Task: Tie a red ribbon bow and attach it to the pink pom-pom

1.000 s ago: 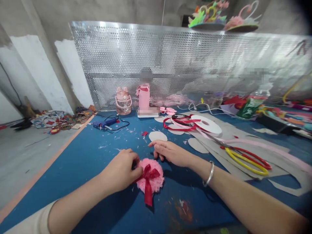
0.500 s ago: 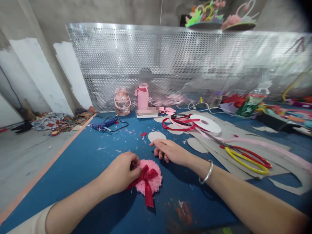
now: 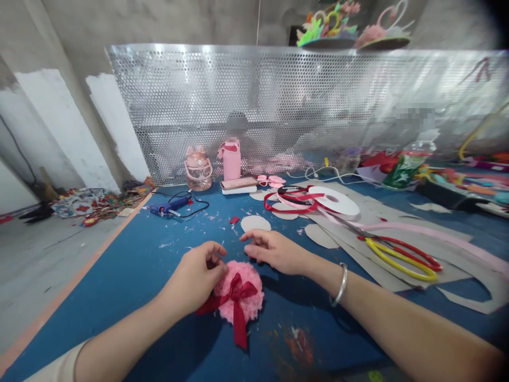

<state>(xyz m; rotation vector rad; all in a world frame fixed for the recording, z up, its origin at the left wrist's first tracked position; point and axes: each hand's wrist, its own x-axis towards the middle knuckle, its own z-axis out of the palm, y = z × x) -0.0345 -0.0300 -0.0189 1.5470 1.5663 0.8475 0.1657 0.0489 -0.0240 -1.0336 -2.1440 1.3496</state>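
Note:
A round, fluffy pink piece (image 3: 253,305) lies on the blue table, with a dark red ribbon bow (image 3: 237,291) on top. One ribbon tail hangs toward me and the other runs left under my wrist. My left hand (image 3: 201,276) is at the upper left edge of the pink piece, its fingers curved and apart, nothing visible between them. Beyond the piece, to the right, my right hand (image 3: 274,250) hovers over the table with fingers loosely bent and apart, holding nothing. Just past its fingertips lies a pale cardboard disc (image 3: 255,223).
A blue glue gun (image 3: 170,206) with a black cord lies at the left. Yellow-and-red-handled scissors (image 3: 401,257) rest on grey cardboard (image 3: 382,212) at right, near ribbon spools (image 3: 334,200). A pink bottle (image 3: 231,161), a clear bottle (image 3: 199,168) and a phone (image 3: 238,183) stand before a perforated metal screen (image 3: 258,101).
My left hand has let go of the ribbon and its fingers have spread. The left tail lies lower. My right fingers have opened a little and shifted slightly left.

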